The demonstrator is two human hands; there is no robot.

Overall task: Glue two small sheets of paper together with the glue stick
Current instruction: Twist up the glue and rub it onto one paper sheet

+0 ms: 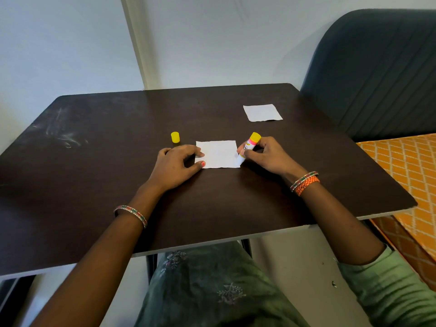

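A small white sheet of paper (pixel 218 154) lies flat in the middle of the dark table (pixel 118 175). My left hand (pixel 177 165) rests on its left edge, fingers spread flat, pinning it down. My right hand (pixel 266 158) grips an uncapped glue stick (pixel 249 148) with a yellow end and pink label, tilted, its tip touching the sheet's right edge. The yellow cap (pixel 175 137) stands on the table just beyond my left hand. A second white sheet (pixel 262 112) lies at the far right of the table, untouched.
A dark blue padded chair back (pixel 377 74) stands behind the table's right corner. An orange patterned cloth (pixel 410 180) lies to the right, below the table edge. White walls are behind. My green-clothed lap (pixel 212 291) is under the near edge.
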